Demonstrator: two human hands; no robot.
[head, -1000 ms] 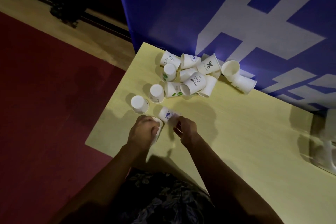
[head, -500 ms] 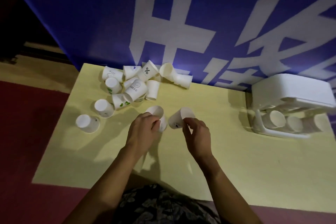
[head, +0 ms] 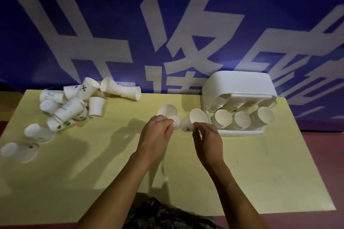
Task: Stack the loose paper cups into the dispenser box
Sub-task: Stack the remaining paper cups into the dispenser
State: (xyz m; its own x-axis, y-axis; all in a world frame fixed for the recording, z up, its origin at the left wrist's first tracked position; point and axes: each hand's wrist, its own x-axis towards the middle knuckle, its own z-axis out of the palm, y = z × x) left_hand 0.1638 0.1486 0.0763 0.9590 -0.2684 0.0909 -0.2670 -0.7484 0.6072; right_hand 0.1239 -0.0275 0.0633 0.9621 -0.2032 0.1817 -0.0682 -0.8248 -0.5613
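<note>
My left hand point(head: 155, 135) grips a white paper cup point(head: 168, 112) with its mouth facing away from me. My right hand point(head: 208, 140) pinches a second paper cup point(head: 195, 118) by its rim, just left of the white dispenser box point(head: 240, 87). Three stacks of cups point(head: 242, 120) lie in the box's open front, mouths toward me. A pile of several loose paper cups point(head: 74, 104) lies at the table's back left, some printed, some on their sides. Two upside-down cups point(head: 35, 133) stand apart at the left edge.
The yellow table point(head: 260, 173) runs along a blue banner with large white characters point(head: 167, 33). Dark red floor point(head: 331, 154) shows to the right of the table. My patterned clothing point(head: 163, 214) sits at the table's near edge.
Both hands have carried their cups from the left part of the table to the right, up to the dispenser box. The view has swung right, bringing the whole box into sight.
</note>
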